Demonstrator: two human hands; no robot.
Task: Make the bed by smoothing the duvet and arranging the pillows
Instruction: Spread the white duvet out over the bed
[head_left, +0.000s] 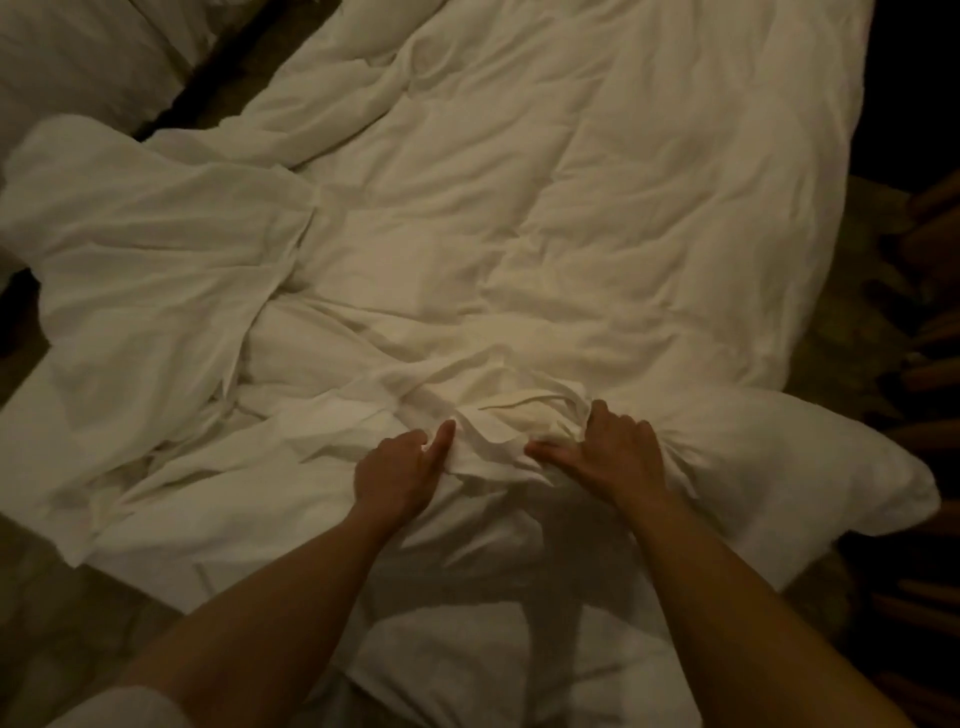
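The duvet (545, 208) is white and heavily creased. It covers most of the bed and runs from the near edge to the far right. A loose fold of it is thrown over toward the left side (140, 249), where the cloth lies in long ridges.

A bunched knot of cloth (498, 431) sits at the near middle of the duvet, between the two hands.

Left hand (400, 467): fingers curled into the cloth at the left of the knot, with one finger extended along the ridge. The hand grasps the duvet fabric.

Right hand (608, 452): fingers spread and bent, tips sunk into the cloth at the right of the knot, thumb pointing toward the left hand. It grasps the duvet fabric there (the fingertips are partly buried, so the depth of the hold cannot be read).

Both forearms reach in from the bottom of the view.

A pillow (810, 467) lies at the near right corner, directly beside the right hand, with its corner pointing right. More white bedding (78, 57) shows at the upper left, across a dark gap (223, 88) from the duvet. The lighting is dim and warm, and the right edge of the view is too dark to identify.
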